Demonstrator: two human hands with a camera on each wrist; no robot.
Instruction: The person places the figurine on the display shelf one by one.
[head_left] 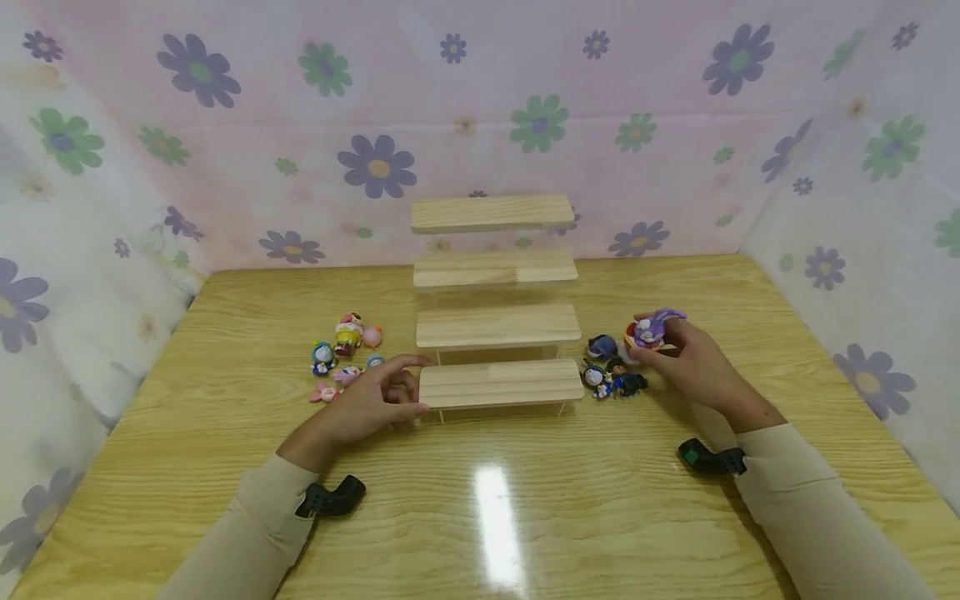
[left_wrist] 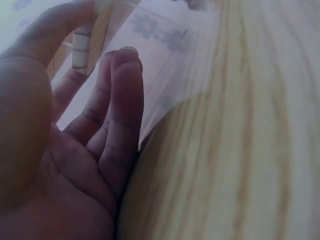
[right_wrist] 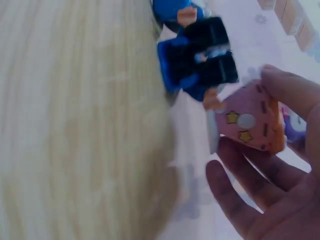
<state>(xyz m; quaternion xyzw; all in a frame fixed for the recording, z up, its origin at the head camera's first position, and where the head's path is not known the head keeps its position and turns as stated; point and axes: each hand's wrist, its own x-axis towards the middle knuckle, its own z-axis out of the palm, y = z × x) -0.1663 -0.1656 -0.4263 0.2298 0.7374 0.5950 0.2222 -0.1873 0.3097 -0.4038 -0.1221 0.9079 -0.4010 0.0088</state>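
My right hand [head_left: 697, 371] pinches a purple toy figurine [head_left: 649, 332] just above the right-hand group of figurines. In the right wrist view its pink base [right_wrist: 245, 120] with yellow stars shows between thumb and fingers. A dark blue figurine [right_wrist: 200, 57] lies close by. At the left end of the lowest wooden shelf [head_left: 501, 385], my left hand [head_left: 367, 404] grips the board's edge, index finger at the rear corner and thumb at the front one. The left wrist view shows the shelf's end [left_wrist: 81, 50] by the thumb, other fingers loosely bent below.
Three more wooden steps [head_left: 495, 325] rise behind the lowest one on clear supports. Several small figurines [head_left: 347, 336] lie left of the stand, several more [head_left: 597, 379] right of it. Flowered cloth [head_left: 450, 92] borders the wooden table [head_left: 405, 517] at the back and sides.
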